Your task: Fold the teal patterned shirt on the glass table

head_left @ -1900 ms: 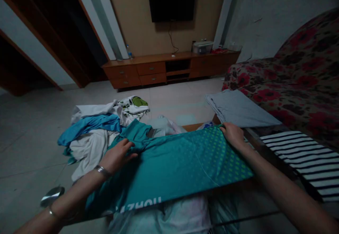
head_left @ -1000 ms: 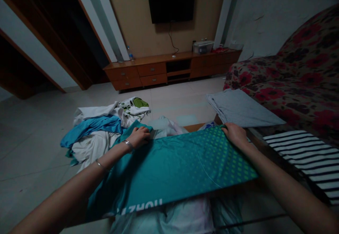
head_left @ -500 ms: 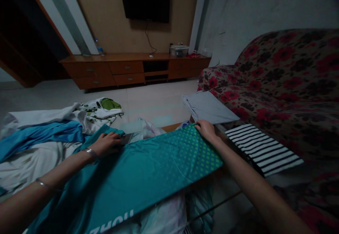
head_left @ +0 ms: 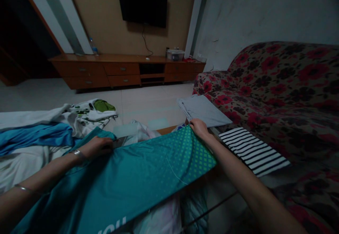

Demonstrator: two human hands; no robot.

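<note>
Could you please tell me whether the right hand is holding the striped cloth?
No, the right hand grips the dotted end of the teal shirt.

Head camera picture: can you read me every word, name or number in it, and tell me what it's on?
"OU", perhaps: white letters on the teal cloth, cut off near the bottom of the picture, so I can't read the whole word.
Bottle: any writing is too small and blurred to read.
Television: any brand mark is too small to read.
I can't read any numbers.
</note>
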